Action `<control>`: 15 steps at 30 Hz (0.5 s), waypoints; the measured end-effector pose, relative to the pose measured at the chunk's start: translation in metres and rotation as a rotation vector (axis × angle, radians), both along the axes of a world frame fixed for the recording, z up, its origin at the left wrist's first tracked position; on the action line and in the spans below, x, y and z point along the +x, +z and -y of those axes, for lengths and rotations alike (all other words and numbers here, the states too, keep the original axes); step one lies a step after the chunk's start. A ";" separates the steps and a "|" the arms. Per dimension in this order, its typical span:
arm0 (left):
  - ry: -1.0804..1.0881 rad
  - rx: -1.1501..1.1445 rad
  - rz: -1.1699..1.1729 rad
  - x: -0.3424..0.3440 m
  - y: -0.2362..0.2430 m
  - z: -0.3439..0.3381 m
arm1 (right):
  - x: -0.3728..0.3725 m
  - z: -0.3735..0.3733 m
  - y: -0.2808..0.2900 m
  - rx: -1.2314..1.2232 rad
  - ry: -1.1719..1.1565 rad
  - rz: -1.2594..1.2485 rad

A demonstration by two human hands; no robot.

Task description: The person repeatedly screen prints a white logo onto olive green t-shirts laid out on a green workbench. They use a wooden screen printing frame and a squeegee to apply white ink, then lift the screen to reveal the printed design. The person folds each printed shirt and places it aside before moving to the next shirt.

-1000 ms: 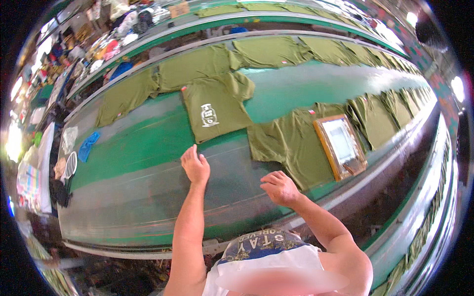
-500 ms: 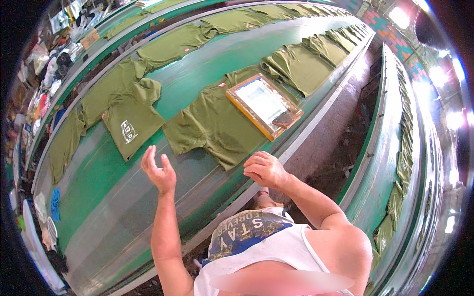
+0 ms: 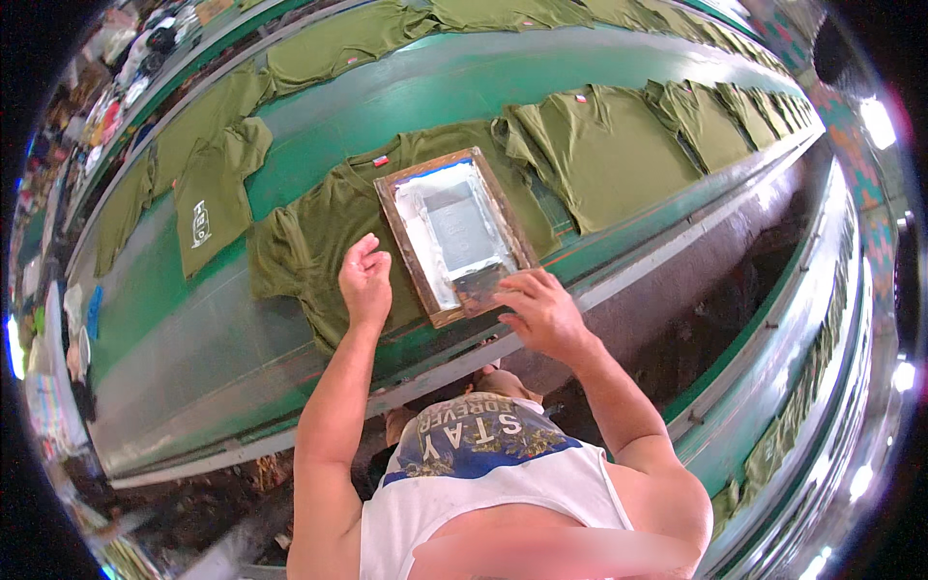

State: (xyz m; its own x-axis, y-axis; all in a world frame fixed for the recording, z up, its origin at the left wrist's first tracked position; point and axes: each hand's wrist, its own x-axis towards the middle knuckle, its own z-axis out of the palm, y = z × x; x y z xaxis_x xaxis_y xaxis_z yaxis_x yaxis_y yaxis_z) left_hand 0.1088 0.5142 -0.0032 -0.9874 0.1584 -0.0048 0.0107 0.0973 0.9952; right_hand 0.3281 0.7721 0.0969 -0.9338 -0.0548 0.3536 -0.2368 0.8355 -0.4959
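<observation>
A wooden screen-printing frame (image 3: 398,213) with a white mesh middle lies on an olive T-shirt (image 3: 319,242). At its near right end rests a brown squeegee-like block (image 3: 478,288). My right hand (image 3: 541,314), fingers spread and curved, is at that corner, fingertips at or just over the block; contact is unclear. My left hand (image 3: 366,285) is just left of the frame, above the shirt, fingers loosely bent and apart, holding nothing. A folded shirt with a white print (image 3: 203,217) lies to the left.
More olive shirts (image 3: 623,155) run in rows along both edges of the long green table (image 3: 184,387). Neighbouring tables (image 3: 735,406) with shirts stand at right and behind. A blue cloth (image 3: 95,311) lies at the left end, with heaped fabric (image 3: 106,77) beyond.
My view and body have shifted rightward along the table. Both hands have moved toward the frame, the right one now reaching its near corner; the frame appears centred in view.
</observation>
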 end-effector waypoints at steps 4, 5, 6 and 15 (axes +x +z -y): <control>0.093 -0.147 0.017 0.010 -0.011 -0.039 | -0.023 -0.018 -0.011 0.087 0.137 0.179; 0.118 -0.136 0.044 0.011 -0.013 -0.044 | -0.030 -0.021 -0.013 0.126 0.163 0.165; 0.125 -0.168 0.018 0.011 -0.013 -0.047 | -0.035 -0.024 -0.014 0.123 0.200 0.177; 0.044 -0.240 0.121 -0.010 -0.008 -0.039 | -0.083 -0.029 -0.009 0.122 0.313 0.301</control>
